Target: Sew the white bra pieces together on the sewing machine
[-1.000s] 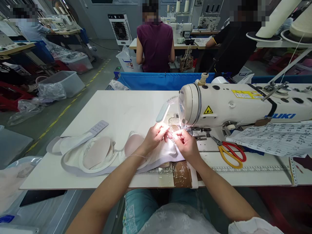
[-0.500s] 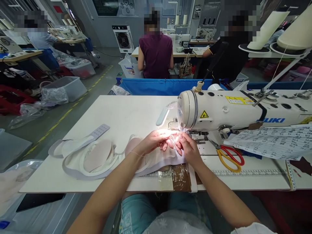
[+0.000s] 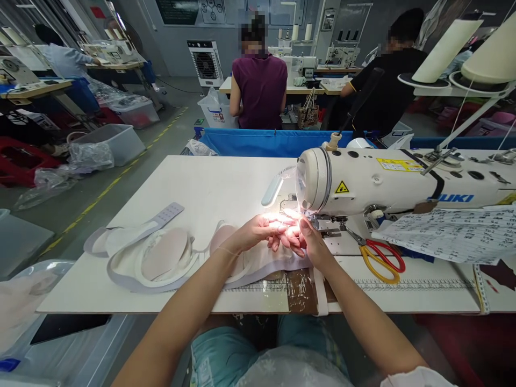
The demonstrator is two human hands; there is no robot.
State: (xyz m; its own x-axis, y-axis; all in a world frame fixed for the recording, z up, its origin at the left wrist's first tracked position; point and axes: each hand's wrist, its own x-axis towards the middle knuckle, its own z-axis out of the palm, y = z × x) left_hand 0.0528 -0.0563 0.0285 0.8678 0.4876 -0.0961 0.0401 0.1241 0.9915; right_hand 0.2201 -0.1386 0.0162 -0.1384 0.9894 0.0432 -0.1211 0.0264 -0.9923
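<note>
Under the bright lamp of the sewing machine (image 3: 363,180), my left hand (image 3: 264,230) and my right hand (image 3: 312,244) meet in front of the needle area. Thumbs and fingers of both are pinched together; glare hides what lies between them. A white bra (image 3: 165,255) with pale pink cups stretches across the table from the left. Its right end passes beneath my hands, and its hook-and-eye strip (image 3: 169,214) points away from me. To the right of my right hand lie scissors (image 3: 381,260) with red and yellow handles.
A handwritten paper sheet (image 3: 451,234) hangs at the machine's front right. A measuring tape (image 3: 427,285) runs along the table (image 3: 193,183) near its front edge. Thread cones (image 3: 447,51) stand at upper right. Plastic bins (image 3: 115,145) line the left floor. Co-workers sit beyond.
My hands stay close together at the machine, with fingers slightly shifted and my right thumb more upright. The whole view has moved slightly. The bra and scissors lie as before.
</note>
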